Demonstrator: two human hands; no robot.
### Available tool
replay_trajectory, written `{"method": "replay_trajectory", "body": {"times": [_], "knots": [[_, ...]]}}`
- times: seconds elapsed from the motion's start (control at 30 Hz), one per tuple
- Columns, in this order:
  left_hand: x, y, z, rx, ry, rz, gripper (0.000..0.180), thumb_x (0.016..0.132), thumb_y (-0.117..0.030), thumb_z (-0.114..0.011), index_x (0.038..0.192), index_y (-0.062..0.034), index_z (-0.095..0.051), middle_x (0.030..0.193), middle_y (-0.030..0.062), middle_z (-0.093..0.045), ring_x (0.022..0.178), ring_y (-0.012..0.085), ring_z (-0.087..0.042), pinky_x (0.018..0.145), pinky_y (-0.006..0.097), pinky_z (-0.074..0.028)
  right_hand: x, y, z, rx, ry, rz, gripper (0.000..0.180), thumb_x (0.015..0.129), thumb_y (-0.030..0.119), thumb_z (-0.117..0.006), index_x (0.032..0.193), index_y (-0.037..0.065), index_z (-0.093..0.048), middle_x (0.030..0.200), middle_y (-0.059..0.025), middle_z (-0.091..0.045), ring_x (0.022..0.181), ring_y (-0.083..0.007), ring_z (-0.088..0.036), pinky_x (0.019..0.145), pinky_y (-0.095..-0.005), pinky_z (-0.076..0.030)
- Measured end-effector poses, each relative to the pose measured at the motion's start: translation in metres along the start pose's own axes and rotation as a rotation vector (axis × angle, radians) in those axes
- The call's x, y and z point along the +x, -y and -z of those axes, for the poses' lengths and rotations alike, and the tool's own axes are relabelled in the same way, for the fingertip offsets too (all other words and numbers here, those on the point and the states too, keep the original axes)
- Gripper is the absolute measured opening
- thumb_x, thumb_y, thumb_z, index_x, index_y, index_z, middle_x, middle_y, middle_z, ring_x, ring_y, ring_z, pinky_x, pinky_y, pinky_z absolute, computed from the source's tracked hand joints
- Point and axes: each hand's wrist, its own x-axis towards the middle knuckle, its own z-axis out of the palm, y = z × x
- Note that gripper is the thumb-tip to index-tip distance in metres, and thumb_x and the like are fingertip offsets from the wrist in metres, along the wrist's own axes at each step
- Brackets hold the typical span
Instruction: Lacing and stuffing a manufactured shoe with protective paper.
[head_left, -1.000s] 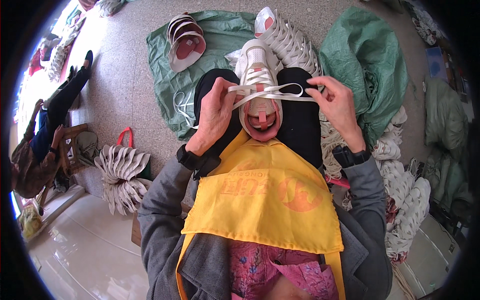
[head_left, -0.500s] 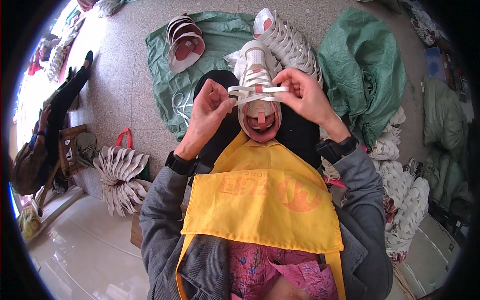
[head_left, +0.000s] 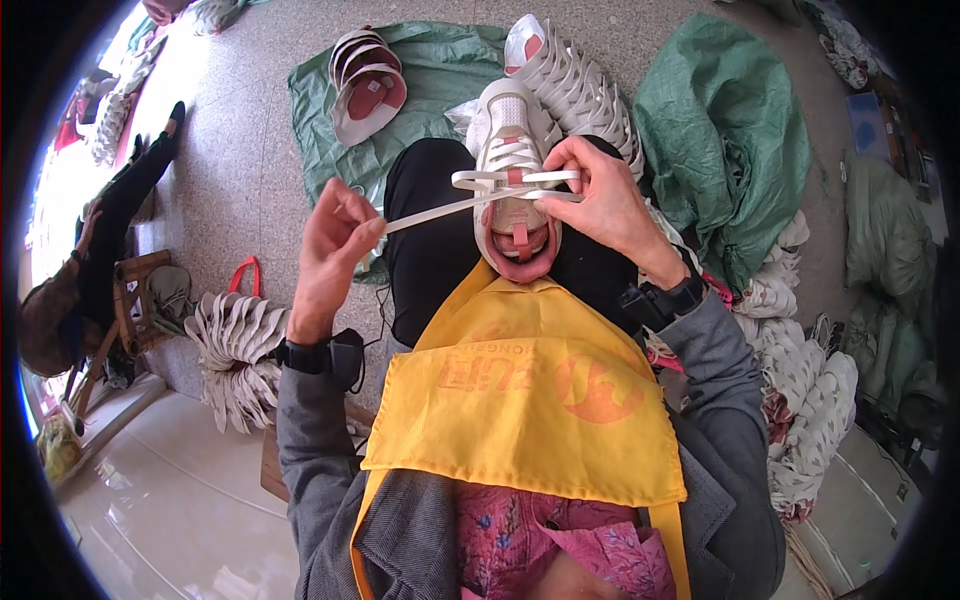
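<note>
Between my knees rests a white and pink sneaker (head_left: 512, 140), its toe pointing away from me and its padded pink collar toward my yellow apron (head_left: 520, 400). White lacing crosses its tongue. Out to the left of the shoe, my left hand (head_left: 338, 240) is closed in a pinch on one end of the white shoelace (head_left: 432, 212), which runs taut back to the shoe. Close by the shoe's right side, my right hand (head_left: 605, 205) pinches loops of the same lace between thumb and fingers.
Green woven sheeting (head_left: 430, 85) lies on the floor ahead, with stacked shoe uppers (head_left: 368, 95) on it. More uppers (head_left: 580, 90) stand beyond the sneaker, near a bulging green sack (head_left: 722, 140). Bundled uppers lie on both sides. Another person (head_left: 110, 220) sits far left.
My left hand has moved left and toward me, drawing a lace end out straight from the shoe. The right hand stays beside the shoe, holding the lace.
</note>
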Motion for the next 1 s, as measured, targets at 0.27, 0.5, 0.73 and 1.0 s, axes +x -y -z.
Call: {"method": "replay_trajectory", "body": {"times": [0.27, 0.5, 0.73, 1.0], "knots": [[-0.01, 0.002, 0.004, 0.023, -0.002, -0.012, 0.025, 0.095, -0.009, -0.072, 0.095, -0.0103, -0.047, 0.083, -0.0027, -0.054, 0.074, 0.0054, -0.047, 0.066, 0.022, -0.037, -0.001, -0.008, 0.002, 0.04, 0.0, -0.041, 0.038, 0.07, 0.019, -0.086, 0.097, 0.004, -0.063, 0.068, -0.0008, -0.053, 0.058, -0.0118, -0.049, 0.056, -0.0302, -0.044], [-0.006, 0.009, -0.001, 0.175, 0.01, 0.039, 0.019, 0.098, -0.008, -0.068, 0.098, -0.0083, -0.05, 0.083, -0.0039, -0.054, 0.074, 0.0035, -0.049, 0.066, 0.021, -0.039, 0.004, -0.023, 0.006, 0.141, 0.064, -0.005, 0.025, 0.082, 0.009, -0.079, 0.1, 0.002, -0.063, 0.075, 0.0062, -0.052, 0.063, -0.0015, -0.041, 0.055, -0.022, -0.036], [-0.001, 0.015, -0.001, 0.238, 0.009, 0.019, 0.019, 0.098, -0.006, -0.068, 0.098, -0.0068, -0.049, 0.081, -0.0035, -0.053, 0.072, 0.0033, -0.048, 0.063, 0.02, -0.039, 0.006, -0.008, 0.006, -0.055, -0.029, 0.124, 0.009, 0.086, 0.002, -0.064, 0.095, 0.002, -0.064, 0.067, -0.0043, -0.055, 0.058, -0.0087, -0.046, 0.054, -0.0277, -0.039], [0.005, 0.024, -0.002, 0.264, 0.021, -0.017, 0.021, 0.096, -0.002, -0.068, 0.095, -0.0072, -0.048, 0.081, -0.0044, -0.05, 0.072, 0.0022, -0.045, 0.063, 0.02, -0.037, 0.009, -0.007, 0.008, -0.222, -0.023, 0.361, 0.018, 0.082, -0.006, -0.055, 0.098, 0.001, -0.061, 0.083, -0.0196, -0.065, 0.077, -0.0394, -0.065, 0.068, -0.0459, -0.051]]}}
